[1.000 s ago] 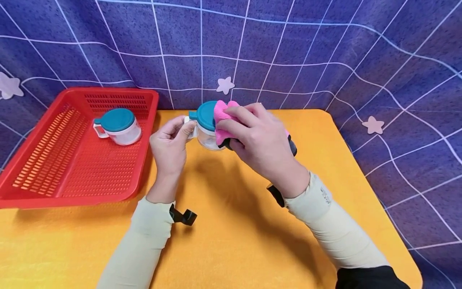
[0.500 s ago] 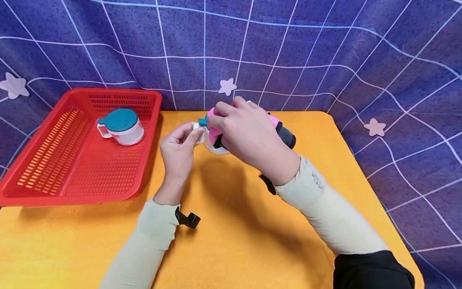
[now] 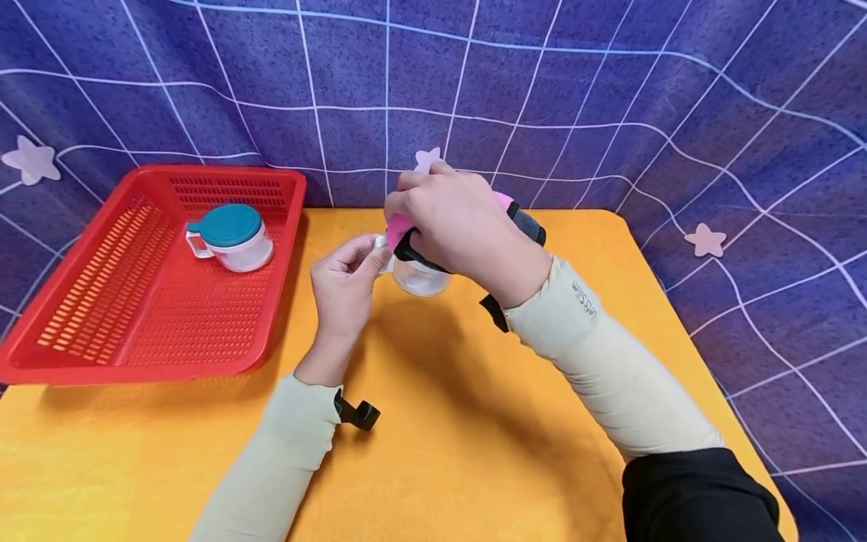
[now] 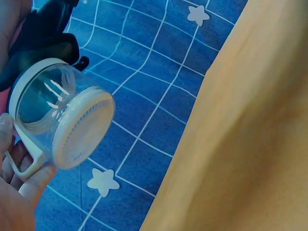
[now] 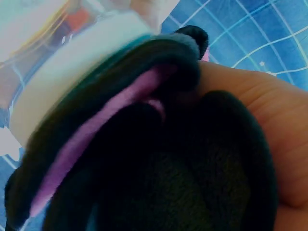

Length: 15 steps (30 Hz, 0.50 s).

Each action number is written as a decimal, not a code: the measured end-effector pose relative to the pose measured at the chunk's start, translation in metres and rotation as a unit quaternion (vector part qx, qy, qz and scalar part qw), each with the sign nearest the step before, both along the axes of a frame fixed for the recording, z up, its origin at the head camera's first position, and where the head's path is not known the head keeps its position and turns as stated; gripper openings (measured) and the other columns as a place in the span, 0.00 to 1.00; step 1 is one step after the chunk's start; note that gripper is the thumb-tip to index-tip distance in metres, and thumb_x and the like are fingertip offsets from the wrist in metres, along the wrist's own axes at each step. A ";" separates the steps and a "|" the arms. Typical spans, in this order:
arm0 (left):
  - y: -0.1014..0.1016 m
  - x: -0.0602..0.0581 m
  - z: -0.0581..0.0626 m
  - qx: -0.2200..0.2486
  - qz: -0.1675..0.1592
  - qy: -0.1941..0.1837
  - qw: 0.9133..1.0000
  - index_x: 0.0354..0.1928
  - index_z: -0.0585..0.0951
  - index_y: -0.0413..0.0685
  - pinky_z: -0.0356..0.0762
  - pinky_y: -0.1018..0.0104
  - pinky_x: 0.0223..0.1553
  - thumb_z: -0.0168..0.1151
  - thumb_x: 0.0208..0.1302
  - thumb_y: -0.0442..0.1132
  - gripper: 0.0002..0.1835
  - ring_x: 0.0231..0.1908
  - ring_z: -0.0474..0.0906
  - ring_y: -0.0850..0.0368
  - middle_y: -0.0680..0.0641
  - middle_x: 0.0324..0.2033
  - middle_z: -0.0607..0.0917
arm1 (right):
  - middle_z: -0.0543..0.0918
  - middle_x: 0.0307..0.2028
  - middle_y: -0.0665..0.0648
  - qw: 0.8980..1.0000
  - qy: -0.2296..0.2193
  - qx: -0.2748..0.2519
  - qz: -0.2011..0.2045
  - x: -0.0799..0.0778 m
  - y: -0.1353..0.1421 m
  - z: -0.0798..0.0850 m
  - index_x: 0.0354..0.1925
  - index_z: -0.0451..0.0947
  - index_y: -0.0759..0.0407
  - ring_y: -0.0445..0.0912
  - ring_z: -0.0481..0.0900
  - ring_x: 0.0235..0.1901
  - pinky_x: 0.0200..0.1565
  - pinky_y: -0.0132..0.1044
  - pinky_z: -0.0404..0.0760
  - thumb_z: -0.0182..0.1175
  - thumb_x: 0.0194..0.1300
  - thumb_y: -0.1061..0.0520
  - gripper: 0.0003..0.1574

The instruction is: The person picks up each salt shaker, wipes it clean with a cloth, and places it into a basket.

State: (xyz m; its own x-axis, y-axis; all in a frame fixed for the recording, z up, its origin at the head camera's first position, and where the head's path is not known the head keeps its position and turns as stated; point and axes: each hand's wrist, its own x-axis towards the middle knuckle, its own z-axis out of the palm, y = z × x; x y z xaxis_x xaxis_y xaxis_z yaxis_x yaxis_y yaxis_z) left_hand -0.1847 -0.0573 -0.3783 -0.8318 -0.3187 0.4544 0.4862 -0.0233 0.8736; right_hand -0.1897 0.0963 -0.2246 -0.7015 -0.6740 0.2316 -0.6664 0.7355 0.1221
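Note:
My left hand point(image 3: 344, 284) pinches the white handle point(image 4: 30, 161) of a clear seasoning jar point(image 3: 423, 280), held above the far part of the table. In the left wrist view the jar point(image 4: 72, 115) is tilted, its round base facing the camera. Teal shows through its clear wall. With curled fingers my right hand point(image 3: 463, 218) grips a pink and dark grey cloth point(image 3: 528, 223) over the jar's top, hiding the lid in the head view. Close up in the right wrist view, folds of the cloth point(image 5: 106, 110) lie right at the jar's white collar point(image 5: 82, 72).
A red perforated basket point(image 3: 172, 365) stands at the left on the orange table point(image 3: 433, 452). Inside it sits a similar jar point(image 3: 233, 237) with a teal lid and white handle. A blue gridded curtain point(image 3: 576, 98) with pale stars hangs behind the table and along its right.
My right hand and the cloth have moved left across the jar's top, covering the teal lid that showed earlier. The left hand and jar have shifted slightly right and down in view.

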 end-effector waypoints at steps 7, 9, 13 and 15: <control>0.005 0.001 -0.001 -0.020 -0.013 0.005 1.000 0.42 0.90 0.35 0.81 0.73 0.32 0.77 0.59 0.32 0.10 0.27 0.80 0.60 0.50 0.28 0.87 | 0.80 0.44 0.46 0.997 -0.068 -0.005 -0.028 -0.024 0.008 0.003 0.44 0.86 0.42 0.51 0.79 0.42 0.36 0.52 0.82 0.67 0.63 0.58 0.12; 0.005 0.001 -0.002 -0.020 -0.017 0.002 1.000 0.42 0.90 0.35 0.82 0.73 0.32 0.77 0.59 0.32 0.11 0.27 0.80 0.60 0.50 0.28 0.87 | 0.80 0.43 0.47 0.996 -0.080 -0.006 -0.034 -0.029 0.012 0.003 0.46 0.86 0.42 0.50 0.78 0.41 0.36 0.51 0.82 0.67 0.64 0.57 0.13; 0.006 0.002 -0.002 -0.016 -0.024 -0.005 1.000 0.43 0.89 0.34 0.84 0.72 0.34 0.76 0.60 0.32 0.11 0.28 0.82 0.61 0.52 0.29 0.88 | 0.80 0.46 0.46 0.994 -0.098 -0.016 -0.039 -0.037 0.018 0.003 0.48 0.86 0.41 0.49 0.77 0.43 0.36 0.50 0.82 0.68 0.65 0.56 0.14; 0.006 0.002 -0.002 -0.009 -0.030 -0.009 0.999 0.43 0.89 0.33 0.85 0.71 0.36 0.76 0.60 0.31 0.11 0.29 0.83 0.61 0.53 0.30 0.89 | 0.80 0.46 0.46 0.993 -0.105 -0.026 -0.038 -0.039 0.022 0.003 0.48 0.86 0.41 0.50 0.77 0.43 0.37 0.50 0.81 0.68 0.66 0.56 0.14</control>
State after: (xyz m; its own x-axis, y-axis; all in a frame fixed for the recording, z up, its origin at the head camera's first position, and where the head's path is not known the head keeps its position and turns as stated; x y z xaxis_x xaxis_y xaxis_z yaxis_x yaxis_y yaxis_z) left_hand -0.1829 -0.0515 -0.3803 -0.8570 -0.2601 0.4449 0.4688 -0.0350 0.8826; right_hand -0.2291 0.1188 -0.2221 -0.7868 -0.6078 0.1075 -0.6151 0.7866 -0.0542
